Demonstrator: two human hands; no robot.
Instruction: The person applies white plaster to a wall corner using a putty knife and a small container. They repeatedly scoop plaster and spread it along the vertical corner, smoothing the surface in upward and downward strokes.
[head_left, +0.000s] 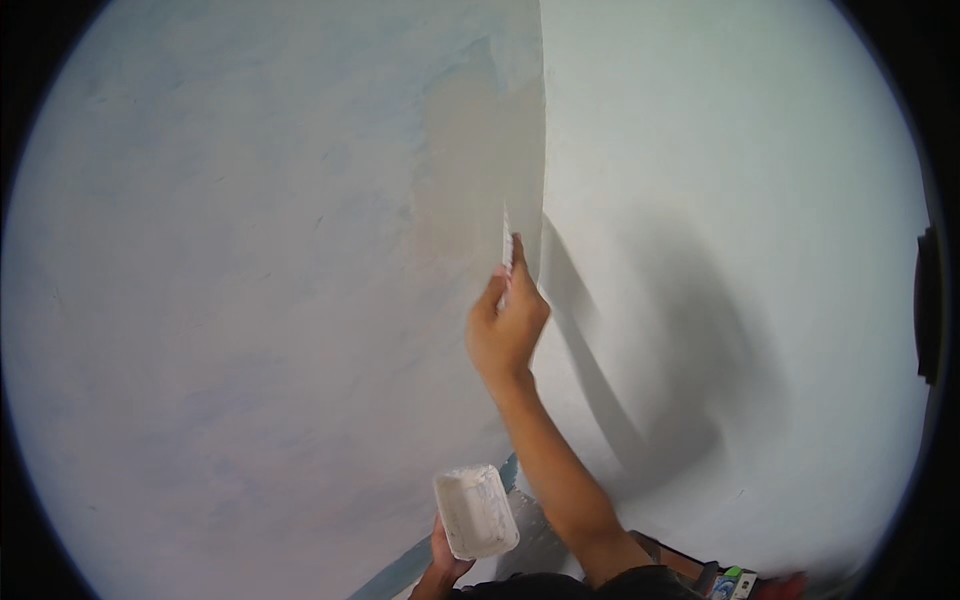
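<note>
My right hand (508,328) is raised in front of the wall corner. It is closed around a putty knife (507,238), seen nearly edge-on, whose pale blade points up at the left wall (240,300). The index finger lies stretched along the tool. Whether the blade touches the wall I cannot tell. Low down, my left hand (447,556) grips a white rectangular plastic tub (486,553) from its left side and underneath. The tub tilts toward me, with whitish paste smeared inside and along its far rim. Most of the left fingers are hidden behind it.
A beige-grey smooth patch (470,170) borders the corner on the mottled blue-grey wall. The right wall (740,120) is white and carries my arm's shadow. A blue-green strip (395,572) runs along the left wall's foot. Small boxes and other items (732,583) sit at lower right.
</note>
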